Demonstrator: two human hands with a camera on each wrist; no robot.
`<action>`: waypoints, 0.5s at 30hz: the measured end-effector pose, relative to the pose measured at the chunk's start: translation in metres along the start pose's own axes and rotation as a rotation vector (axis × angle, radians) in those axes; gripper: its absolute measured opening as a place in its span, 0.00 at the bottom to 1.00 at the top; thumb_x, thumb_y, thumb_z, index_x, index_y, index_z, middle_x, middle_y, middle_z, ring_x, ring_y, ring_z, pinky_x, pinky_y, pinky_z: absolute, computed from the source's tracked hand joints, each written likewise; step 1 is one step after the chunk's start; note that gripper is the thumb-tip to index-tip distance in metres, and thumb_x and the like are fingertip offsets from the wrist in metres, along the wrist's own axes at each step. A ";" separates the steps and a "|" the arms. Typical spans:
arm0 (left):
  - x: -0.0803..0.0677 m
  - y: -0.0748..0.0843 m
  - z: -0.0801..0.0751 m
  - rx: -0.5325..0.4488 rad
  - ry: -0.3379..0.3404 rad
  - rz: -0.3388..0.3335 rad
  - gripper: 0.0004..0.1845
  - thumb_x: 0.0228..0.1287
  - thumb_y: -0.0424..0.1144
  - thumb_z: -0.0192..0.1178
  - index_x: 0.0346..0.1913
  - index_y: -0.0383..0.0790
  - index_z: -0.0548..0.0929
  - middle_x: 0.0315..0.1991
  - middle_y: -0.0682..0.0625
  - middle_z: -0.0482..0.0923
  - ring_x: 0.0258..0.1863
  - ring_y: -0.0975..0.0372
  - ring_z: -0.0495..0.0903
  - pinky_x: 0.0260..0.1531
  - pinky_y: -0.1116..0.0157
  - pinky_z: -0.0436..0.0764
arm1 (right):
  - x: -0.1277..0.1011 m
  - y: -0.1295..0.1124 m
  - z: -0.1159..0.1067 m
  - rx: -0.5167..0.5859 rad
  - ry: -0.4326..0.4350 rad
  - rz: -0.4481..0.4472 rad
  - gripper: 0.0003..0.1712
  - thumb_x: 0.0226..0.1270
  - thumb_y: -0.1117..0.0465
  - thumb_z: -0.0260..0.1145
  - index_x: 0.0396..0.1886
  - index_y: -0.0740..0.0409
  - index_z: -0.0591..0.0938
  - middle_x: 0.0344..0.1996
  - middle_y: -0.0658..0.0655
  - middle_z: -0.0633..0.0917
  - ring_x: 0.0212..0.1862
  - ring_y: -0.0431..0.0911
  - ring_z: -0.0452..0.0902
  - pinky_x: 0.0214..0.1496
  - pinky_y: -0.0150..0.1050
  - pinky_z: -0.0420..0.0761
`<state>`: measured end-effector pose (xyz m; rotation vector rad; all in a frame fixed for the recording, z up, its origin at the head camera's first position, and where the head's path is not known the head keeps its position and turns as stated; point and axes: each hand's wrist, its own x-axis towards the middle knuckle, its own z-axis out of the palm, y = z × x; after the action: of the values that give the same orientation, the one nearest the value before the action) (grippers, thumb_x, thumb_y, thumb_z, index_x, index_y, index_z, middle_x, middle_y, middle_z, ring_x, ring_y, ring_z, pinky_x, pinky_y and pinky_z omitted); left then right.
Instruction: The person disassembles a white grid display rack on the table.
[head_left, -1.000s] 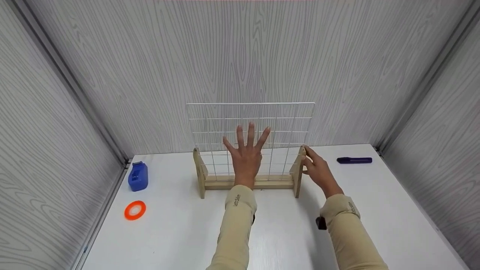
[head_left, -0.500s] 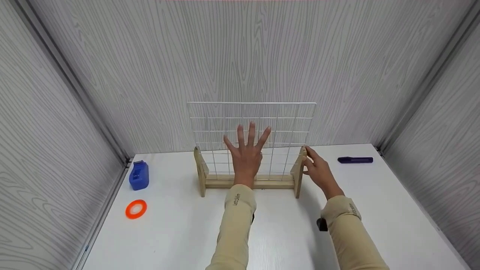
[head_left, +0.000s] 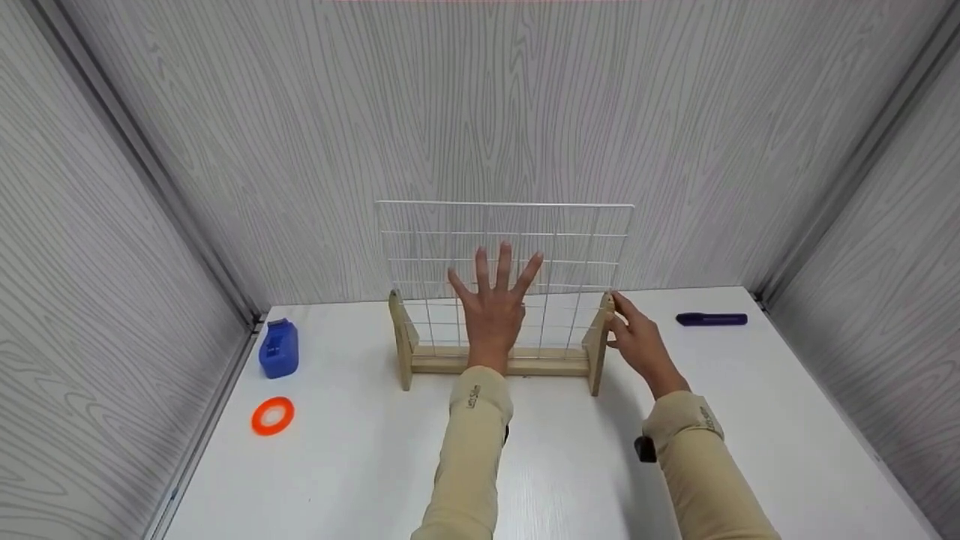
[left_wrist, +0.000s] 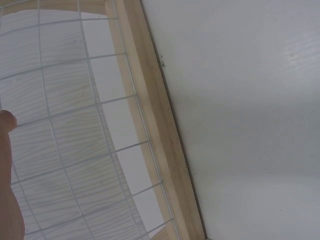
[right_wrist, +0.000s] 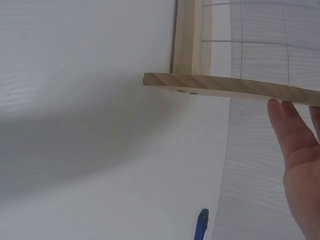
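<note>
- Wire grid panel, white, stands upright in a wooden stand.
- Left hand lies flat against it, fingers spread.
- Right hand touches the stand's right post with straight fingers.

Small dark print sits on each sleeve cuff, but it is too tiny to read.

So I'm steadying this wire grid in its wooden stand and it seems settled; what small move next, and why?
Probably lift the left hand slowly off the wire grid while the right hand rests on the wooden stand at its right upright. The grid stands upright in the base, so this tests whether it holds alone.
</note>
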<state>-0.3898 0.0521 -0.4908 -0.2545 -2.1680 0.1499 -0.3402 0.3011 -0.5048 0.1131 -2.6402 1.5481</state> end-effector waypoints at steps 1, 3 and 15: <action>0.000 0.000 0.000 0.000 -0.001 0.001 0.53 0.57 0.61 0.71 0.78 0.76 0.46 0.80 0.48 0.49 0.77 0.45 0.55 0.65 0.27 0.62 | 0.000 0.000 0.000 -0.001 0.001 0.000 0.32 0.85 0.57 0.45 0.83 0.54 0.51 0.80 0.65 0.59 0.70 0.64 0.71 0.62 0.53 0.82; 0.000 0.000 0.000 0.002 -0.005 0.000 0.54 0.57 0.61 0.71 0.78 0.76 0.45 0.80 0.48 0.49 0.77 0.46 0.56 0.65 0.27 0.63 | -0.001 -0.001 -0.001 -0.006 -0.001 0.000 0.32 0.85 0.57 0.44 0.83 0.55 0.51 0.80 0.65 0.59 0.70 0.64 0.71 0.62 0.52 0.82; 0.000 0.001 -0.002 -0.007 -0.078 0.001 0.57 0.58 0.63 0.70 0.79 0.75 0.39 0.81 0.49 0.46 0.79 0.45 0.49 0.67 0.26 0.60 | -0.003 -0.003 0.003 -0.088 0.061 -0.033 0.32 0.84 0.58 0.46 0.82 0.57 0.54 0.74 0.69 0.68 0.66 0.64 0.76 0.56 0.51 0.86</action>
<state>-0.3878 0.0533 -0.4902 -0.2573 -2.2460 0.1552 -0.3370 0.2967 -0.5041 0.1022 -2.6408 1.3995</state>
